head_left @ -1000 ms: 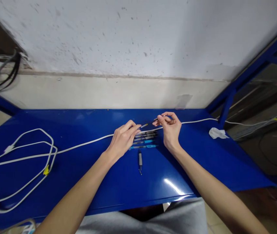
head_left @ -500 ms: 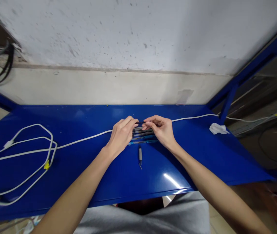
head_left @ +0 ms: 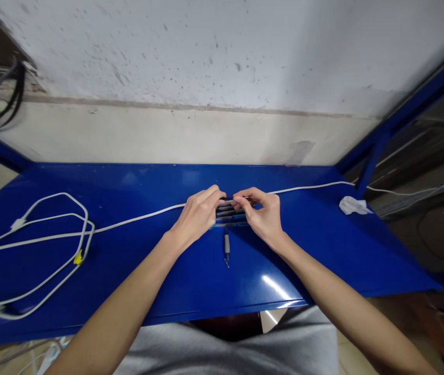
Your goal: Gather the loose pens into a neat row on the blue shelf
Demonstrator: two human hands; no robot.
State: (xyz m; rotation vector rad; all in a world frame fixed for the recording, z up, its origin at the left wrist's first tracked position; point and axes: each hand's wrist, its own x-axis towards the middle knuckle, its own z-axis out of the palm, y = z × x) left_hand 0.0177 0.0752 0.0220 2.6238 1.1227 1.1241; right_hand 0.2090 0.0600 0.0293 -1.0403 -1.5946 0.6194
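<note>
Several pens (head_left: 227, 213) lie side by side on the blue metal table, running left to right between my hands. My left hand (head_left: 200, 211) is closed at the left end of a dark pen (head_left: 229, 199) at the back of the row. My right hand (head_left: 263, 212) pinches that pen's right end between thumb and fingertips. The pens nearer me are dark, with a blue one at the front. Both ends of the row are partly hidden by my hands. A single grey-gripped pen (head_left: 227, 244) lies apart, pointing toward me.
A white cable (head_left: 139, 219) crosses the table (head_left: 128, 281) behind my hands and loops at the left, with a yellow tag (head_left: 78, 257). Crumpled white paper (head_left: 353, 205) lies at the right. Behind the table stands a spotted wall (head_left: 190, 62); blue frame posts (head_left: 374, 156) rise at the sides.
The view has shifted slightly. Both hands stay at the back pen, with the right fingertips a little closer to the left hand. The lone pen has not moved on the table.
</note>
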